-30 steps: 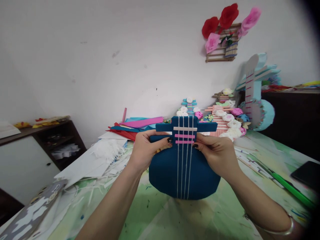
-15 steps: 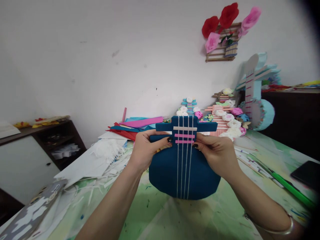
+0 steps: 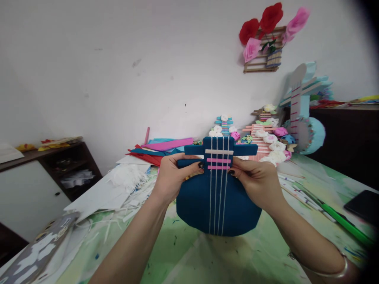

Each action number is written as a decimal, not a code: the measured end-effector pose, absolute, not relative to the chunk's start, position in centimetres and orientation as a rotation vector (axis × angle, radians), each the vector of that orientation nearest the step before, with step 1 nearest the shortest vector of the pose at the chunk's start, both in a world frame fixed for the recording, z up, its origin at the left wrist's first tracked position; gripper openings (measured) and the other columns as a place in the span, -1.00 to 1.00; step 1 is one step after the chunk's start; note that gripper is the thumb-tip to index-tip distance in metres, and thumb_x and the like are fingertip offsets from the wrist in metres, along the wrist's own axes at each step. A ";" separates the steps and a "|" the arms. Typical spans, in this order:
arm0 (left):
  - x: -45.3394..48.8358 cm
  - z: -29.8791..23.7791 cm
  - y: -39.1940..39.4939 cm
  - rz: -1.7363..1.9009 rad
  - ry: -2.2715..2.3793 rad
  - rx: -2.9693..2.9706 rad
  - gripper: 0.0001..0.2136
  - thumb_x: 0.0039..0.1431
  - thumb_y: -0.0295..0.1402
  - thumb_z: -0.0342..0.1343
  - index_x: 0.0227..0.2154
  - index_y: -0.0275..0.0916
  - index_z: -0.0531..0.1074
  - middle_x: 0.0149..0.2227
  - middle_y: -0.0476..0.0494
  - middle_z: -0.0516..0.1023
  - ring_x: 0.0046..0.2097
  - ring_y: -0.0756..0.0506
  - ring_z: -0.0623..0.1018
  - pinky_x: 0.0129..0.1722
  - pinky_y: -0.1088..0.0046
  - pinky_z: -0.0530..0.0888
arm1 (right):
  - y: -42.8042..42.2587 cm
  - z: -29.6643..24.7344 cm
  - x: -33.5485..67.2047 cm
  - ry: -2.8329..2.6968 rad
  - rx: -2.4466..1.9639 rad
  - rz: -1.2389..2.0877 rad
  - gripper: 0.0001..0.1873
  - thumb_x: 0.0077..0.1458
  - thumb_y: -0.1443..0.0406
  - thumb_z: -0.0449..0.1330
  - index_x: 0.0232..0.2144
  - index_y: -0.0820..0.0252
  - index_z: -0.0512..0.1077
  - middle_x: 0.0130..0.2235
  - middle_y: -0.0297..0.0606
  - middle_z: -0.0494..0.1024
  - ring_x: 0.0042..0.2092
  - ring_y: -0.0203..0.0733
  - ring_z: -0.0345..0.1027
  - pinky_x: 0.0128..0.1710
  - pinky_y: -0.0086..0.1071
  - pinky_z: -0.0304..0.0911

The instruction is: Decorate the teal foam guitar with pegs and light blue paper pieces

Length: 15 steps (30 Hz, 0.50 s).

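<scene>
A dark blue felt guitar model (image 3: 217,205) stands upright on the paint-stained table (image 3: 189,256), with white strings down its front and pink and white bars across its neck. My left hand (image 3: 173,175) grips the left side of the neck, thumb on the front. My right hand (image 3: 257,179) grips the right side of the neck the same way. Both hands are closed around it.
Coloured foam sheets (image 3: 166,148) and white paper scraps (image 3: 124,181) lie at the back left. Craft models with paper flowers (image 3: 266,138) and a light blue guitar model (image 3: 308,114) stand at the back right. A green pen (image 3: 343,223) and a black phone (image 3: 364,205) lie at the right.
</scene>
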<state>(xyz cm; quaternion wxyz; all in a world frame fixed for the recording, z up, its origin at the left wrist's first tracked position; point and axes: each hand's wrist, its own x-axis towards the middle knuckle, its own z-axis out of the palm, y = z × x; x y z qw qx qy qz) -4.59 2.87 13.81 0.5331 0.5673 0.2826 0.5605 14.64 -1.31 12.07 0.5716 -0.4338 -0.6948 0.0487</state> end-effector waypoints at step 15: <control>-4.5 13.7 2.9 1.343 0.658 1.351 -0.80 -0.20 -0.42 0.36 -0.42 -0.31 0.57 -0.47 -0.13 0.61 -0.41 -0.08 0.60 -0.31 0.37 0.57 | -1.3 12.2 14.7 -1.651 -1.020 0.091 -0.77 0.03 0.37 0.12 -0.36 0.21 0.60 -0.47 -0.30 0.60 -0.35 -0.08 0.48 -0.42 -0.35 0.36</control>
